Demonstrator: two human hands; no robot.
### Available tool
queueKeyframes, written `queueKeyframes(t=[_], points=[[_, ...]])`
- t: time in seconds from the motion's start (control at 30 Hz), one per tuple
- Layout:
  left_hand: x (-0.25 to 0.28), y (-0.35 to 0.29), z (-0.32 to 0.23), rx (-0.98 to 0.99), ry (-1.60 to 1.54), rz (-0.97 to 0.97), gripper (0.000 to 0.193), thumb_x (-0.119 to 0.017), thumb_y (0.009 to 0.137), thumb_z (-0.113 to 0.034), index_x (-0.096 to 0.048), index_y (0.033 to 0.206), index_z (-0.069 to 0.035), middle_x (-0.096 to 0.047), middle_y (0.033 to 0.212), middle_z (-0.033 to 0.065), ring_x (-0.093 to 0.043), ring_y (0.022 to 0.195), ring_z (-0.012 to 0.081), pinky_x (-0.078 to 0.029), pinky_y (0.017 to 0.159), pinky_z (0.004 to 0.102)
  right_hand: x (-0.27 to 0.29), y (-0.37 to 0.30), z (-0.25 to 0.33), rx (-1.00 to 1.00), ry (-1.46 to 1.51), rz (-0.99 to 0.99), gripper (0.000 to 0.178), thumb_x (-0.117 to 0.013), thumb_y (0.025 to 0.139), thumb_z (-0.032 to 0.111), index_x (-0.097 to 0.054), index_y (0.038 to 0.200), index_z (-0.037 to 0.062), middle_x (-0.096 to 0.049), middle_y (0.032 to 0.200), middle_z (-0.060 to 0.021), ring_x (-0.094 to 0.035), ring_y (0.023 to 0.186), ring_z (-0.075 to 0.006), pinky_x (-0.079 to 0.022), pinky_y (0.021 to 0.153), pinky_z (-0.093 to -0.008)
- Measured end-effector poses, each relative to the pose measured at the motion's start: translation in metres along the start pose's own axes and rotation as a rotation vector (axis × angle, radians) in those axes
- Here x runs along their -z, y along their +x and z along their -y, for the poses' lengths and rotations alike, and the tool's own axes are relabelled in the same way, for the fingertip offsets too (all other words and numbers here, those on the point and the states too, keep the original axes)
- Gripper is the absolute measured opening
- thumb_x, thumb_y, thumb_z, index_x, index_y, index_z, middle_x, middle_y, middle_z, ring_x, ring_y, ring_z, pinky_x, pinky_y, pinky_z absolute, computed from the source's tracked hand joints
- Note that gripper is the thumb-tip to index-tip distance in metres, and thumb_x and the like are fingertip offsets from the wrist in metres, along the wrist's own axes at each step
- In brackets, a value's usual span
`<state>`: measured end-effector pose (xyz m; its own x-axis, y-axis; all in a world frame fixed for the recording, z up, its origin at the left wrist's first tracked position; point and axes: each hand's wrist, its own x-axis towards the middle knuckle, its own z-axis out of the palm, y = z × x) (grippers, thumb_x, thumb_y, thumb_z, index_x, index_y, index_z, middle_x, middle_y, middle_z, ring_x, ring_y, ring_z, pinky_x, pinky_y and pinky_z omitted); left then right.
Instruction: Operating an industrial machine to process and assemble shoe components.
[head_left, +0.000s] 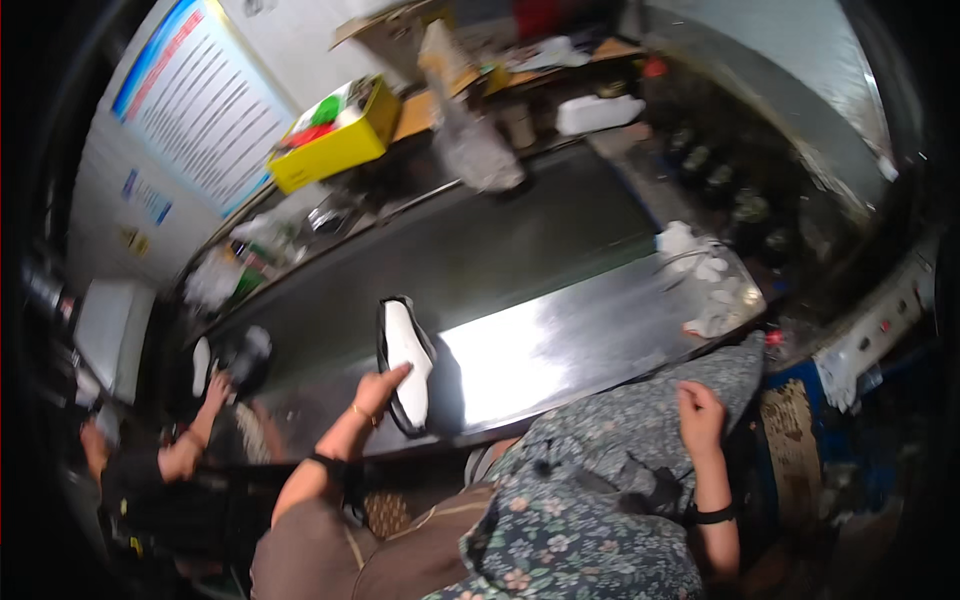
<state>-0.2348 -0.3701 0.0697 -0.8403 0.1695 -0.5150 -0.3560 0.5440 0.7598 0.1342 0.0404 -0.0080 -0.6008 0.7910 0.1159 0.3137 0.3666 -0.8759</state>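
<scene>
My left hand [378, 392] grips the side of a black shoe [407, 365] whose white sole side faces up, thumb resting on the white surface. The shoe stands toe-away at the near part of a long dark conveyor belt [540, 230], over its shiny metal front edge [540, 350]. Above the floral apron [560, 520] on my lap, my right hand [702, 415] is raised with its fingers curled in. Nothing shows in it, and it is well apart from the shoe.
At left, another person's hand [217, 388] is beside a second white-soled shoe [201, 365] and a dark bundle [250, 350]. Behind the belt are a yellow box [335, 150] and a plastic bag [475, 150]. White scraps [700, 265] lie at the belt's right end.
</scene>
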Motion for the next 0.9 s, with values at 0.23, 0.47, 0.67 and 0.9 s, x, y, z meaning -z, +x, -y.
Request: queueKeyframes(t=[0.23, 0.47, 0.67, 0.9], points=[[-0.234, -0.092, -0.123, -0.695, 0.24, 0.664, 0.082, -0.085, 0.076, -0.036, -0.047, 0.135, 0.008, -0.067, 0.11, 0.0153, -0.065, 0.097, 0.0207, -0.053, 0.087, 0.0333, 0.049, 0.072, 0.122, 0.237, 0.371, -0.169, 0.055, -0.068, 0.092, 0.017, -0.047, 0.141, 0.0034, -0.061, 0.13, -0.0187, -0.066, 0.107, -0.0225, -0.054, 0.083, -0.0335], [-0.405, -0.108, -0.17, -0.659, 0.108, 1.508, 0.074, -0.05, 0.1, -0.049, -0.031, 0.15, 0.002, -0.041, 0.15, 0.0149, -0.042, 0.136, 0.0247, -0.035, 0.111, 0.0377, 0.127, 0.001, 0.109, 0.361, -0.507, -0.55, 0.035, -0.077, 0.077, 0.015, -0.067, 0.11, 0.0071, -0.071, 0.099, -0.0108, -0.069, 0.083, -0.0268, -0.055, 0.07, -0.0352], [-0.48, -0.18, -0.16, -0.242, 0.043, 1.614, 0.032, -0.052, 0.101, -0.026, -0.066, 0.099, 0.003, -0.069, 0.096, 0.0118, -0.066, 0.085, 0.019, -0.052, 0.078, 0.0306, 0.11, -0.05, 0.095, 0.274, -0.604, -0.457, 0.041, -0.071, 0.083, 0.037, -0.065, 0.112, 0.0084, -0.068, 0.107, -0.0107, -0.066, 0.094, -0.0288, -0.055, 0.08, -0.0389], [-0.472, -0.198, -0.157, -0.246, 0.0, 1.616, 0.037, -0.049, 0.103, -0.029, -0.064, 0.101, 0.005, -0.067, 0.095, 0.012, -0.065, 0.086, 0.0199, -0.052, 0.079, 0.0304, 0.124, -0.058, 0.094, 0.335, -0.479, -0.337, 0.043, -0.069, 0.087, 0.034, -0.062, 0.119, 0.0058, -0.068, 0.11, -0.0149, -0.065, 0.101, -0.0361, -0.052, 0.087, -0.0425]])
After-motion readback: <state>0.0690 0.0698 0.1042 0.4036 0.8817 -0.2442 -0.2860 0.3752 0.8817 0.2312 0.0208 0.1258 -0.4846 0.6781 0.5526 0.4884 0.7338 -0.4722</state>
